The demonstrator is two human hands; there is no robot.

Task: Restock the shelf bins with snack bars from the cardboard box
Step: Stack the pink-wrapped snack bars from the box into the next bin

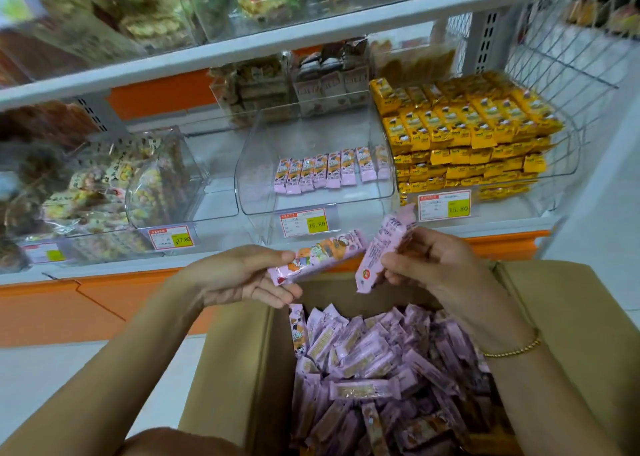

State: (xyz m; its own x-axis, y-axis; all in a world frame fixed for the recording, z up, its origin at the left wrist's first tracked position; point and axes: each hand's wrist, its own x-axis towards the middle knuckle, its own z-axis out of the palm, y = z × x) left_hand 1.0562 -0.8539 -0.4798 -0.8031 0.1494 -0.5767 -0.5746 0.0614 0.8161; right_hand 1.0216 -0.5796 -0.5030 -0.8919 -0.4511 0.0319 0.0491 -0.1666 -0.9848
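An open cardboard box [239, 369] in front of me holds a loose heap of pink snack bars [374, 369]. My left hand [239, 275] pinches one pink bar [318, 256] lying sideways, printed face up. My right hand [436, 265] grips another pink bar [384, 248] tilted upright, its back showing. Both hands hover above the box's far edge, below the shelf. The clear middle bin [311, 206] on the shelf holds a single row of several pink bars [327, 171] at its back.
To the right stands a bin stacked with yellow bars [467, 133]; to the left are bins of mixed wrapped snacks [152, 185]. Price tags [303, 223] hang on the bin fronts. An orange shelf edge [104, 300] runs below. A wire basket [568, 54] hangs at upper right.
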